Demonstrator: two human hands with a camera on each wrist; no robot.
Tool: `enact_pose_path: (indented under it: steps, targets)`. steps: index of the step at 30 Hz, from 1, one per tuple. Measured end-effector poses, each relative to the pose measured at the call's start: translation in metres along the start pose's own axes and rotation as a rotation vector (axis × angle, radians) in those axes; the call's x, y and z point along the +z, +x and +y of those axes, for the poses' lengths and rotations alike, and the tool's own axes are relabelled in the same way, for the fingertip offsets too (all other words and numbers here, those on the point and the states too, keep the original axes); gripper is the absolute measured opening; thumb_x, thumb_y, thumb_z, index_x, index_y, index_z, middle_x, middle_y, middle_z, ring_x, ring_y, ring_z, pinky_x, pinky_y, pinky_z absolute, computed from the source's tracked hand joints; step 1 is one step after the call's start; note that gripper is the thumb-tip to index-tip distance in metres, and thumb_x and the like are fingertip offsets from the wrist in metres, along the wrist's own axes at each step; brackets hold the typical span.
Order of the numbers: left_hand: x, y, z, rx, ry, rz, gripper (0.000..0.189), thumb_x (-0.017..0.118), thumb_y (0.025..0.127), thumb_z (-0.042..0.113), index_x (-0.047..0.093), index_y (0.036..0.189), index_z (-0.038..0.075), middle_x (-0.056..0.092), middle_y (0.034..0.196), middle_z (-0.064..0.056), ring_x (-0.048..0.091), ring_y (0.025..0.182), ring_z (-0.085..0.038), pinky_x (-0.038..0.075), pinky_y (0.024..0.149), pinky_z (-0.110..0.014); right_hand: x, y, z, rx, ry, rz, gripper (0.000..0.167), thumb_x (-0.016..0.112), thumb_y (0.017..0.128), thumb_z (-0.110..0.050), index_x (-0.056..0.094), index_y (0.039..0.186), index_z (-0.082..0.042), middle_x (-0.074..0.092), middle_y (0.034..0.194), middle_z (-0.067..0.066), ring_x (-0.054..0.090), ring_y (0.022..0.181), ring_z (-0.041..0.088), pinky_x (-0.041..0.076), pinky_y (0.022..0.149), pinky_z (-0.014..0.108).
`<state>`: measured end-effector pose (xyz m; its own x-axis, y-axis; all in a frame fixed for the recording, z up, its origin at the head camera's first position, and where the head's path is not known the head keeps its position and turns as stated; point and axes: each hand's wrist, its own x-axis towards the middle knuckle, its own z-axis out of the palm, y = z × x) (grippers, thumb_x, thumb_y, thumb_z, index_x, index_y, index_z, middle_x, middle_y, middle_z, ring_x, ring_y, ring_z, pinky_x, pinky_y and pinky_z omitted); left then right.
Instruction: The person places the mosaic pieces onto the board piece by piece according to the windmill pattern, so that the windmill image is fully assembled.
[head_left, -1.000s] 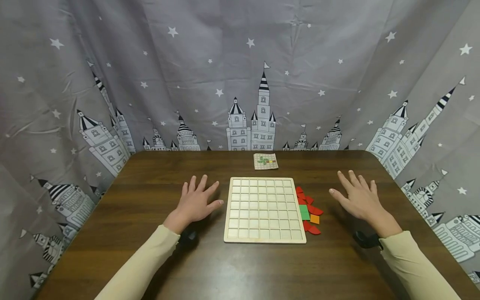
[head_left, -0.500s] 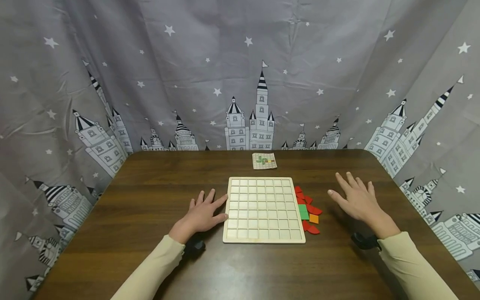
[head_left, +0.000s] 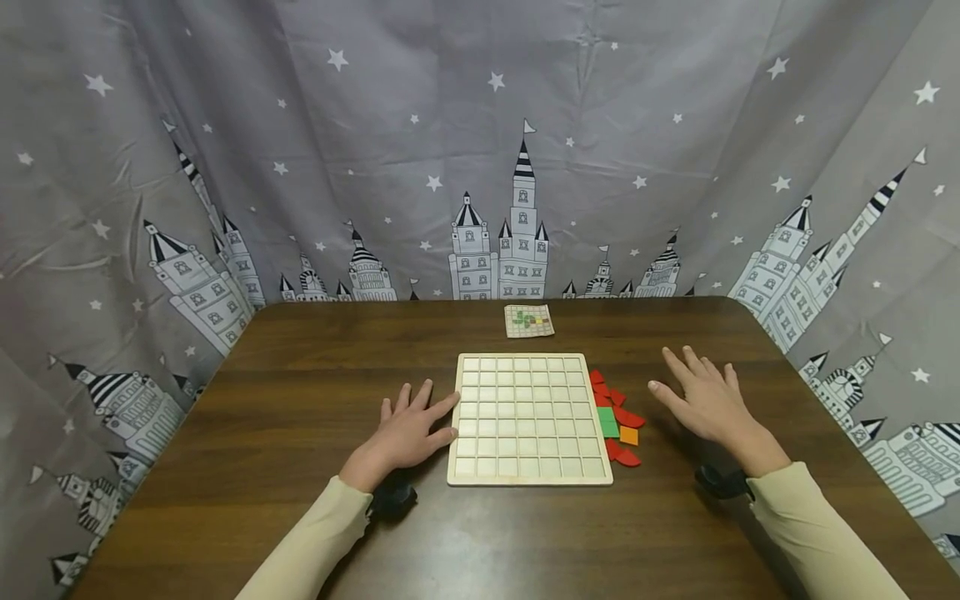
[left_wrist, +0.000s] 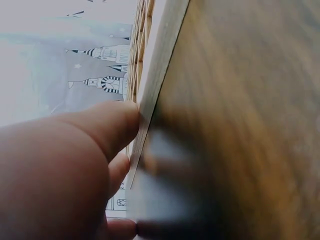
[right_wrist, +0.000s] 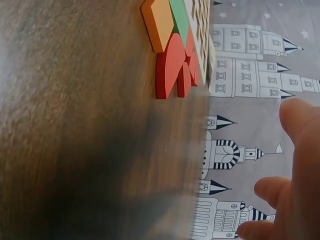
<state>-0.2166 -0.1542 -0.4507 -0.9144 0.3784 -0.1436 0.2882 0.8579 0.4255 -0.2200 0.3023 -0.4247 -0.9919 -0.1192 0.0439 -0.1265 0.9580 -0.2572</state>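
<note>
A pale wooden board (head_left: 531,419) with a grid of square recesses lies flat on the table. My left hand (head_left: 405,433) touches the board's left edge with thumb and index finger, the other fingers spread; the left wrist view shows the thumb (left_wrist: 117,122) against the rim. Along the board's right side lie several red pieces (head_left: 628,417), green squares (head_left: 608,422) and an orange square (head_left: 628,436). My right hand (head_left: 708,404) hovers to the right of these pieces, fingers extended and holding nothing. In the right wrist view its fingers are apart from the orange piece (right_wrist: 159,25).
Behind the board lies a small paper card (head_left: 528,321) printed with a grid and a green, yellow and red pattern. The dark wooden table (head_left: 360,350) ends at a grey curtain (head_left: 360,150) with castles and stars. A black strap device sits on each wrist.
My left hand has moved right and toward me, from beside the board to touching its left edge. My right hand has shifted slightly left toward the coloured pieces.
</note>
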Motion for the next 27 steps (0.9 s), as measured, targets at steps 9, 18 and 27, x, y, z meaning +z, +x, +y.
enact_pose_path:
  steps: [9, 18, 27]
  targets:
    - [0.001, -0.001, 0.000, 0.004, -0.017, 0.013, 0.060, 0.056, 0.103, 0.042, 0.041, 0.158, 0.024, 0.018, 0.168, -0.028, 0.005, 0.153, -0.060, 0.003, 0.113, -0.082, 0.000, 0.006, -0.006, -0.021, -0.001, 0.009, 0.076, 0.042, 0.103, -0.057, 0.037, 0.157, -0.003, 0.027, 0.160, 0.037, 0.031, 0.142, 0.064, 0.010, 0.113, 0.080]
    - [0.003, 0.000, -0.002, 0.000, -0.008, 0.018, 0.061, 0.056, 0.103, 0.043, 0.040, 0.159, 0.025, 0.017, 0.168, -0.027, 0.006, 0.153, -0.059, 0.003, 0.114, -0.082, 0.005, 0.017, -0.015, -0.047, -0.004, 0.009, 0.072, 0.046, 0.103, -0.053, 0.045, 0.152, 0.000, 0.034, 0.158, 0.037, 0.037, 0.142, 0.058, 0.012, 0.113, 0.080]
    - [0.004, 0.000, -0.002, 0.000, -0.012, 0.027, 0.061, 0.056, 0.103, 0.043, 0.040, 0.159, 0.025, 0.018, 0.169, -0.026, 0.005, 0.153, -0.058, 0.003, 0.114, -0.081, 0.017, 0.039, -0.030, -0.145, 0.031, 0.093, 0.048, 0.070, 0.093, -0.030, 0.067, 0.129, 0.002, 0.067, 0.129, 0.026, 0.060, 0.123, 0.045, 0.036, 0.108, 0.071]
